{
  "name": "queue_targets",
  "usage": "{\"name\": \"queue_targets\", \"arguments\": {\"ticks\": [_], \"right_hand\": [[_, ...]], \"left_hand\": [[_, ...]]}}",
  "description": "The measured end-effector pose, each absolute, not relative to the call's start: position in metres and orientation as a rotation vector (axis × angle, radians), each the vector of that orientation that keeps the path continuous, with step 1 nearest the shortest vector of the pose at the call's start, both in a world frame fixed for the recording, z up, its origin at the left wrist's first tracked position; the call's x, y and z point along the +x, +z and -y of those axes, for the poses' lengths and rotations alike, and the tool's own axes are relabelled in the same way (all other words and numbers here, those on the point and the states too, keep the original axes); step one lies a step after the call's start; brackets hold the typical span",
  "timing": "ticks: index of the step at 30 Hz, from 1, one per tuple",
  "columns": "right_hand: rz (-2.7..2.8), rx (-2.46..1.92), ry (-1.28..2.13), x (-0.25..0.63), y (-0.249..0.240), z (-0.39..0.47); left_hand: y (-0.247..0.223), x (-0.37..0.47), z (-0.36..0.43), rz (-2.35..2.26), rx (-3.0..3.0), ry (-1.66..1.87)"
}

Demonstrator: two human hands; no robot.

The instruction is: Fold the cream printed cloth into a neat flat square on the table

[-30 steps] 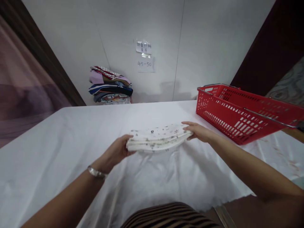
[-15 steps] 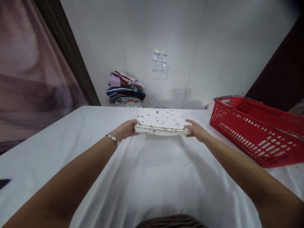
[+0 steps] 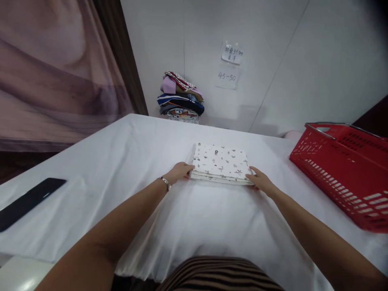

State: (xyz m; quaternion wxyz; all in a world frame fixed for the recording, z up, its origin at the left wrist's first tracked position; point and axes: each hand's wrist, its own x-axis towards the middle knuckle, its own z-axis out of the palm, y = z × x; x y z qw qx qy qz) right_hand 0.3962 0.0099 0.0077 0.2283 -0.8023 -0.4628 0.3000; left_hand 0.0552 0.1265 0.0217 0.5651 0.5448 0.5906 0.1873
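Observation:
A folded white cloth (image 3: pixel 221 161) printed with small plant-like figures lies in layers on the white-covered table (image 3: pixel 145 145). My left hand (image 3: pixel 181 171) grips its near left corner, fingers closed on the edge. At the near right corner, my right hand (image 3: pixel 260 180) pinches the layers, thumb on top and the other fingers partly hidden below. The cloth's near side shows several stacked folds. A silvery bracelet (image 3: pixel 165 183) is on my left wrist.
A red plastic basket (image 3: pixel 336 178) with metal handles stands on the right. Beyond the table's far edge is a pile of folded fabrics (image 3: pixel 181 99). A black flat object (image 3: pixel 32 202) lies at the left. Handwritten paper signs (image 3: pixel 228 76) hang on the wall.
The view has tilted down and swung left, bringing more of the black object into sight. The cloth, which seemed slightly raised at its near edge, now rests flatter, both hands still on it.

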Motion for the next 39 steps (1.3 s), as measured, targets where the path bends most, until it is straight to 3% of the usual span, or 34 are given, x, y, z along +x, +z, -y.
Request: {"name": "queue_targets", "arguments": {"ticks": [4, 6, 13, 22, 29, 39], "right_hand": [[1.728, -2.129, 0.153, 0.386, 0.015, -0.006], [1.925, -1.945, 0.034, 0.377, 0.014, -0.006], [2.402, -1.904, 0.024, 0.362, -0.012, -0.003], [2.408, -1.843, -0.094, 0.365, -0.024, 0.003], [2.39, -1.918, 0.065, 0.363, -0.005, -0.002], [2.338, -1.703, -0.128, 0.399, -0.022, 0.013]], "left_hand": [[0.024, 0.048, -0.126, -1.533, 1.621, 0.598], [0.026, 0.045, -0.122, -1.496, 1.845, 0.693], [0.014, 0.038, -0.111, -1.098, 2.414, 0.581], [-0.005, 0.027, -0.111, -1.087, 2.356, 0.634], [0.002, 0.036, -0.111, -1.207, 2.157, 0.654], [-0.001, 0.035, -0.104, -0.948, 2.782, 0.569]]}}
